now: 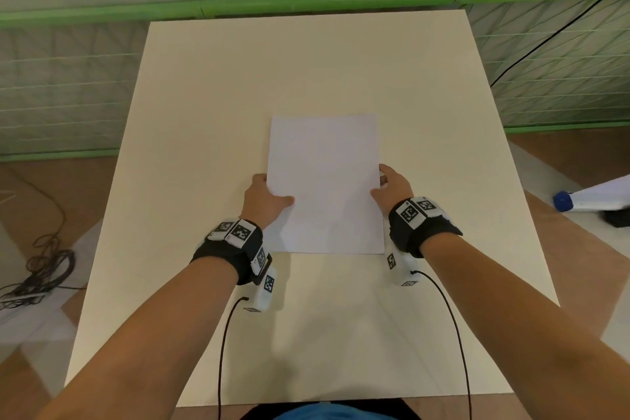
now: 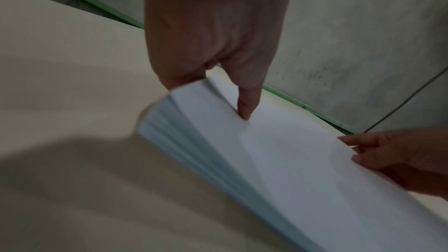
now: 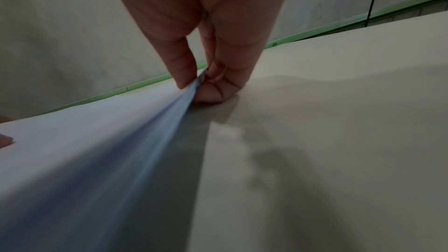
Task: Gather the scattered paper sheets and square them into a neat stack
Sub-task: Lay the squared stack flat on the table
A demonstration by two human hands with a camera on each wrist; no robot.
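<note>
We judge the gathering done: no loose sheet shows anywhere on the pale cream rectangular table (image 1: 204, 112), and the white paper sheets lie as one stack of plain white rectangular paper (image 1: 324, 181) near the table's middle, in front of us. From the head view its outline reads as a single rectangle, so the squaring looks nearly finished. The left wrist view, though, shows the sheets along the stack's left side fanned slightly apart, so we think some evening of the edges is left, and then letting go.

The stack sits between our hands. Our left hand (image 1: 264, 201) grips its left edge, thumb lying on top of the paper and fingers going under that side. Our right hand (image 1: 392, 186) pinches the right edge, thumb above and curled fingers beneath, their knuckles touching the table in the right wrist view. That side appears lifted slightly off the table; whether the far end rests on the surface we cannot tell.
</note>
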